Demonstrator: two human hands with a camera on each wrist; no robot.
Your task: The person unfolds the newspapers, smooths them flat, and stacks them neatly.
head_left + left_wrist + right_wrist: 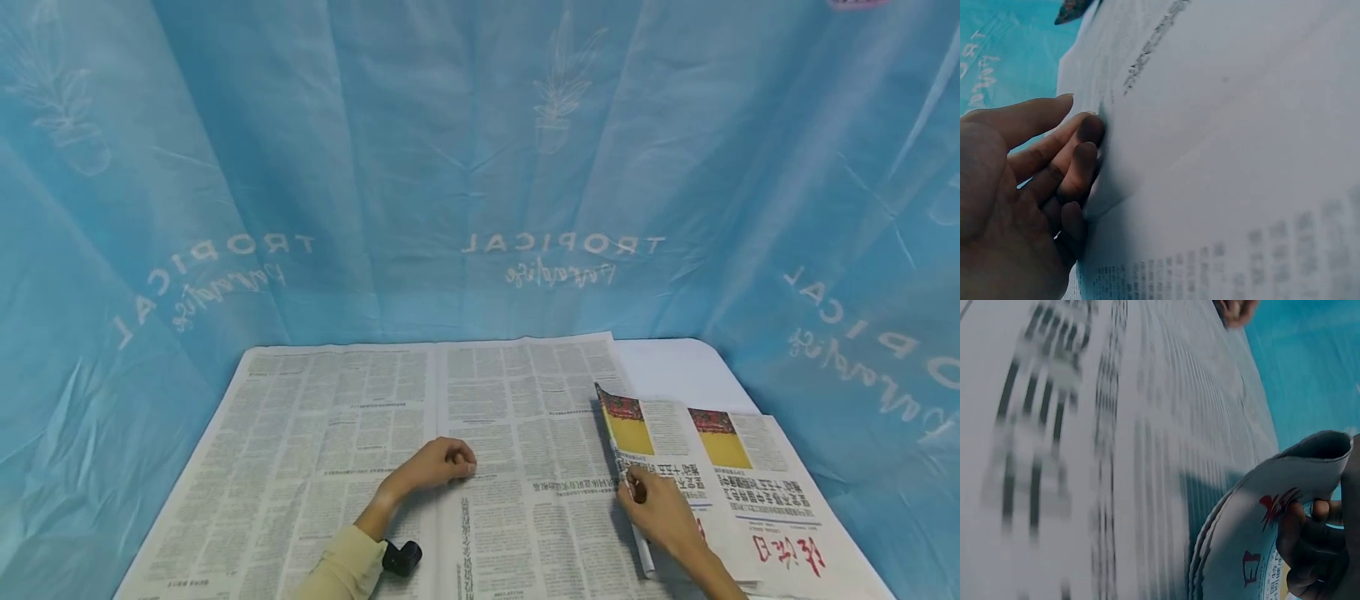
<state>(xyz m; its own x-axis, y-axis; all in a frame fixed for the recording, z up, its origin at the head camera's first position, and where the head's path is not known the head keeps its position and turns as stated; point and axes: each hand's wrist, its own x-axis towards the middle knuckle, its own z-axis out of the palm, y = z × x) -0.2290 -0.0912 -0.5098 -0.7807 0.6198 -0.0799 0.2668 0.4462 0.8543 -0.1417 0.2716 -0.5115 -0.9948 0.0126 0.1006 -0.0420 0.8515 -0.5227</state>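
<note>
My right hand (663, 517) grips the left edge of a folded newspaper (663, 421), which has a red-and-yellow picture and red lettering. In the right wrist view the layers of this folded newspaper (1235, 531) curve up, and fingers (1291, 531) press against its printed face. Near the middle of the table my left hand (431, 465) hovers at or rests on a spread newspaper sheet (517, 500), its fingers loosely curled with nothing in them. The left wrist view shows those fingertips (1088, 128) close to the paper; contact is hard to tell.
A second, matching folded newspaper (780, 492) lies at the right, partly under the first. White tabletop (675, 367) shows at the back right corner. Blue printed curtains (480, 167) hang behind the table and on both sides. A black device (402, 558) sits at the left wrist.
</note>
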